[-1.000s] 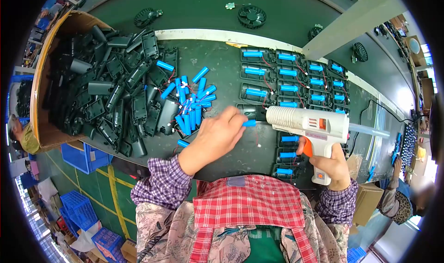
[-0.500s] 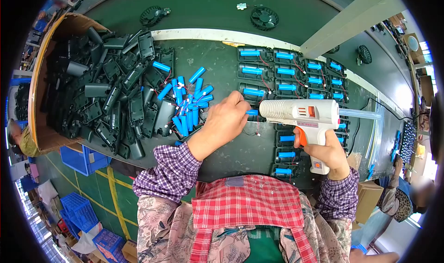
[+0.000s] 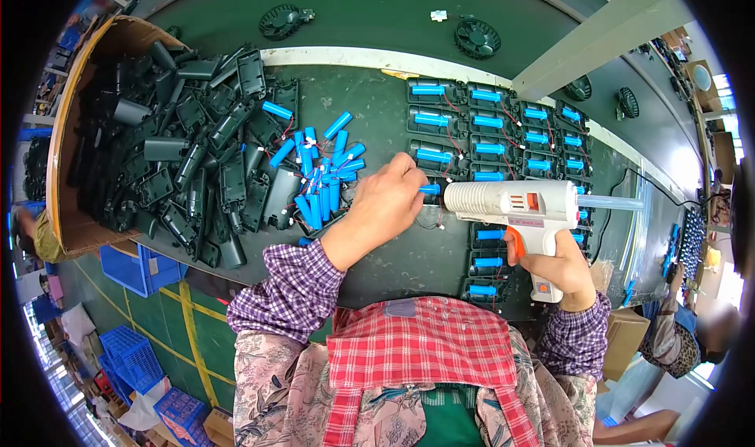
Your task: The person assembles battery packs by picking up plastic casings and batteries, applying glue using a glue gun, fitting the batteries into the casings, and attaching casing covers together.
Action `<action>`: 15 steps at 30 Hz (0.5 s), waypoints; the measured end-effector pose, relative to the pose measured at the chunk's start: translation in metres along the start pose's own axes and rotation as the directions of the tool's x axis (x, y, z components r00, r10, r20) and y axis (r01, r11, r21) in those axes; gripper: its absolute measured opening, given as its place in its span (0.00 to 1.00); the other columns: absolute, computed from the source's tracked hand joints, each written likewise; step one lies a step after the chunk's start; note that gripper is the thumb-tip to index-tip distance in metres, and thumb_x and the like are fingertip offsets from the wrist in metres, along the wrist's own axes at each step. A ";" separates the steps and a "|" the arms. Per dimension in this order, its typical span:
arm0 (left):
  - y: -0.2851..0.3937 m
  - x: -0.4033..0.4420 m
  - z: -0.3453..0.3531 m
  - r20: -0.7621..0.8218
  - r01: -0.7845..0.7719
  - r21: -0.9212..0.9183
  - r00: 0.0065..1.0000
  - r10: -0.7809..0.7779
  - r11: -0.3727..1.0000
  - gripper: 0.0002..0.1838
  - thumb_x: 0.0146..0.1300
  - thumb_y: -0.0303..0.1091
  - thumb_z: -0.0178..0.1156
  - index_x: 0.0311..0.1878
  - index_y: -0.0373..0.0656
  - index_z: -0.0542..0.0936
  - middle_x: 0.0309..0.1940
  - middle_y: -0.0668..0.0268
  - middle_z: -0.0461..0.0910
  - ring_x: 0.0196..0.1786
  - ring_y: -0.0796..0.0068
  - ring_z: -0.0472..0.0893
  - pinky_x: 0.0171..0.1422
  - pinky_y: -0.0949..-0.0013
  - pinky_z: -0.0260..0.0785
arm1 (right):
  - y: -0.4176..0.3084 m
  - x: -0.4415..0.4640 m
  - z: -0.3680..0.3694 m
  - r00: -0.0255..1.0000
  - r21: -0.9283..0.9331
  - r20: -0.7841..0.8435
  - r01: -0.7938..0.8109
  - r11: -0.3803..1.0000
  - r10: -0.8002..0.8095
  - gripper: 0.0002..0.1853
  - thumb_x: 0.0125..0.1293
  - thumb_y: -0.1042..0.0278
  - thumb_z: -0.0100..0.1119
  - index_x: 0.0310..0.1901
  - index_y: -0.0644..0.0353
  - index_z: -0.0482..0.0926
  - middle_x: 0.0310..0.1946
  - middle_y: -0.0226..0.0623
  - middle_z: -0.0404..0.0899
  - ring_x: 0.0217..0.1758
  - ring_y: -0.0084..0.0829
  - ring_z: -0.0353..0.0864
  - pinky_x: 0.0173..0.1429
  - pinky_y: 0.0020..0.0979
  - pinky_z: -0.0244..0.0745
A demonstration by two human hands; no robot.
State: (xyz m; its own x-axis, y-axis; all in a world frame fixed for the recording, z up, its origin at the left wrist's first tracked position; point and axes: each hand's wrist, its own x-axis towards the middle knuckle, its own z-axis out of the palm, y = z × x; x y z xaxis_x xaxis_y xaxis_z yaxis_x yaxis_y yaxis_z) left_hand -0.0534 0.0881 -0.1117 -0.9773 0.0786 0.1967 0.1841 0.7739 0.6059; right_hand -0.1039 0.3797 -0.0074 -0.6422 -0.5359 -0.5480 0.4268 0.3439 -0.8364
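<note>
My right hand [image 3: 557, 264] is wrapped round the handle of a white hot glue gun [image 3: 511, 201], a finger at its orange trigger. A clear glue stick [image 3: 609, 202] sticks out of the gun's rear. The nozzle points left, close to the fingers of my left hand [image 3: 385, 203]. That hand is closed on a blue cylindrical battery [image 3: 429, 189], whose right end shows past the fingertips. Thin wires with a small connector lie just below it; my hand hides much of the black casing there. Beyond are rows of black casings [image 3: 425, 137], each with a blue battery and wires.
Loose blue batteries [image 3: 336, 191] lie in a heap left of my left hand. A cardboard box [image 3: 64, 156] spills black plastic casings [image 3: 189, 152] onto the table. Small black fans [image 3: 476, 38] sit on the green belt [image 3: 370, 18] behind. A white post [image 3: 590, 38] rises at the back right.
The fans and a small white part on the belt have moved right. The glue gun has shifted very slightly right. My left hand stays at the same battery.
</note>
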 end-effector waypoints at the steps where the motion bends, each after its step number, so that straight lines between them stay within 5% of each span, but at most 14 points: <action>1: 0.000 -0.001 0.001 -0.011 -0.002 -0.006 1.000 0.002 1.000 0.09 0.57 0.29 0.69 0.42 0.42 0.82 0.43 0.63 0.77 0.38 0.59 0.84 0.38 0.57 0.78 | -0.001 0.000 0.001 1.000 -0.001 0.001 0.002 1.000 -0.002 0.32 0.50 0.88 0.56 0.62 0.69 0.74 0.47 0.42 0.83 0.45 0.34 0.83 0.52 0.36 0.78; 6: 0.006 -0.002 0.007 -0.120 0.003 -0.028 0.993 -0.006 1.000 0.07 0.60 0.28 0.68 0.41 0.43 0.82 0.43 0.62 0.78 0.39 0.56 0.84 0.39 0.57 0.78 | 0.006 0.006 0.003 0.988 0.253 -0.015 0.150 0.956 -0.152 0.36 0.43 0.79 0.55 0.61 0.74 0.73 0.47 0.47 0.82 0.51 0.42 0.83 0.62 0.44 0.77; 11: -0.005 -0.011 -0.035 -0.262 -0.016 -0.016 0.965 0.012 1.000 0.04 0.61 0.28 0.68 0.38 0.42 0.83 0.36 0.61 0.83 0.38 0.57 0.84 0.41 0.60 0.78 | 0.000 -0.007 0.011 0.984 0.347 -0.127 0.164 0.923 -0.127 0.37 0.40 0.75 0.55 0.60 0.76 0.73 0.46 0.52 0.81 0.47 0.45 0.83 0.58 0.45 0.79; 14: -0.034 -0.021 -0.085 -0.344 0.176 0.065 0.928 -0.143 0.982 0.04 0.62 0.24 0.67 0.39 0.39 0.84 0.35 0.61 0.83 0.32 0.66 0.83 0.37 0.67 0.75 | 0.003 -0.013 0.006 0.984 0.341 -0.106 0.170 0.925 -0.141 0.37 0.40 0.75 0.56 0.59 0.76 0.74 0.46 0.52 0.81 0.47 0.44 0.83 0.57 0.45 0.79; 15: -0.041 -0.022 -0.100 -0.399 0.208 0.027 0.899 -0.180 0.978 0.03 0.62 0.26 0.66 0.38 0.41 0.84 0.35 0.58 0.83 0.35 0.58 0.84 0.39 0.61 0.76 | 0.003 -0.015 0.008 0.978 0.340 -0.129 0.200 0.919 -0.166 0.35 0.41 0.74 0.55 0.58 0.76 0.75 0.43 0.52 0.82 0.46 0.44 0.83 0.57 0.44 0.78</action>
State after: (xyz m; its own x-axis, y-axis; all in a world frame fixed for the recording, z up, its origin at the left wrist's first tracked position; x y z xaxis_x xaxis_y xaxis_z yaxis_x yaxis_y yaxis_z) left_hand -0.0285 -0.0084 -0.0640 -0.8702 -0.3192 0.3753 -0.0257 0.7901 0.6125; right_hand -0.0881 0.3825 -0.0018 -0.7805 -0.4819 -0.3983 0.4798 -0.0531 -0.8758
